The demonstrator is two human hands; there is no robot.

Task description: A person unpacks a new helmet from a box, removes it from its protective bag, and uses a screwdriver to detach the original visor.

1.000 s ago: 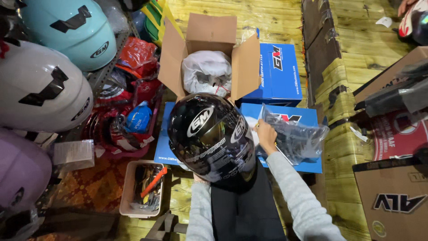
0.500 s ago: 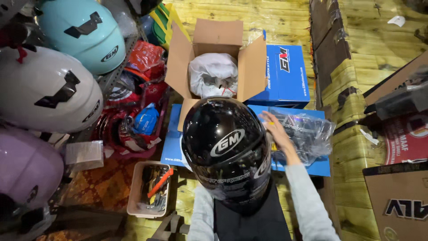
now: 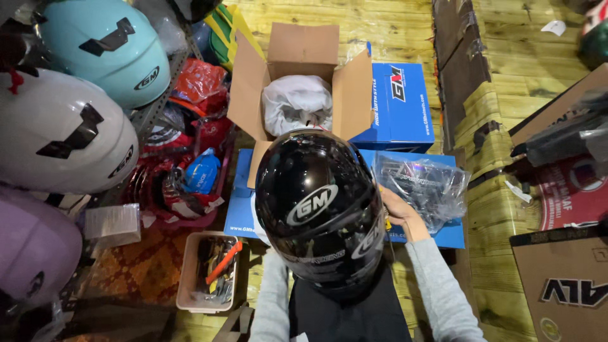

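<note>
Right hand [image 3: 400, 214] forward — left hidden.

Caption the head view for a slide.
Right hand steadies a glossy black helmet on the lap, before an open cardboard box.

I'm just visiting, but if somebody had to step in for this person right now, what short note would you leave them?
Right hand: pressed against the right side of the black helmet, which sits on the person's lap.
Left hand: hidden behind the helmet; only the grey sleeve shows, so its grip cannot be told.
Nearby: open cardboard box ahead, holding something wrapped in white; clear plastic bag lying on the blue boxes; small tool tray on the floor to the left.
Done: helmet is out and in hand.
Left: helmet not set down or boxed.
</note>
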